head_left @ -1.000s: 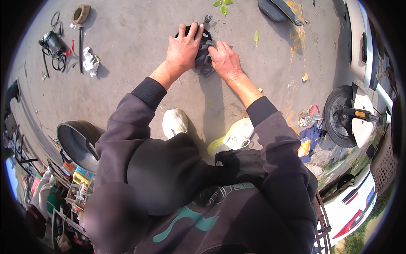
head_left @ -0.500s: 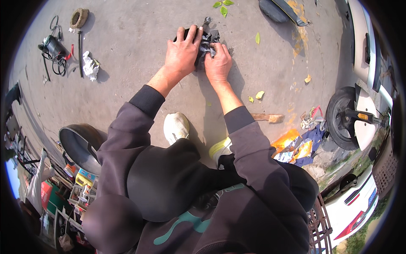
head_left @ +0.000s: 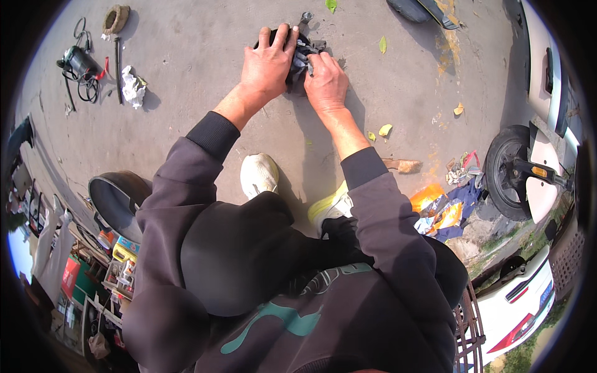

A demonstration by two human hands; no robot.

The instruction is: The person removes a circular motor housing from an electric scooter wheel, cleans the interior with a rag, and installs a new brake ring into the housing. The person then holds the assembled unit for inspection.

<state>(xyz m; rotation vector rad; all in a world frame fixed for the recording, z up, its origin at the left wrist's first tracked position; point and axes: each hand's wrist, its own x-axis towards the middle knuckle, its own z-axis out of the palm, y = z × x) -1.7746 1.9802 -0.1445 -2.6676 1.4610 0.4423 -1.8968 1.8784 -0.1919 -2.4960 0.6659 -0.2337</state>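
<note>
Left hand point(head_left: 268, 62) presses flat on dark greasy part point(head_left: 298, 59), pinning it to concrete ground point(head_left: 205, 68); right hand point(head_left: 324, 81) pinches its edge, working close

white rag point(head_left: 131, 87); power tool point(head_left: 77, 63); scooter wheel point(head_left: 507, 172); yellow leaf point(head_left: 385, 130)

Place: outdoor roadside repair yard, work done on the ground.
Surface: stained grey concrete pavement point(head_left: 186, 93), dry leaves scattered on it.
Tools: black power tool with coiled cable point(head_left: 78, 65), long thin metal rod point(head_left: 117, 68), crumpled white rag point(head_left: 132, 87).
Vehicles: white scooter with black front wheel point(head_left: 507, 174); white car with red tail light point(head_left: 522, 311).
Storage: crowded shelves of small boxes and bottles point(head_left: 106, 261), black round tub point(head_left: 118, 199) beside them.
</note>
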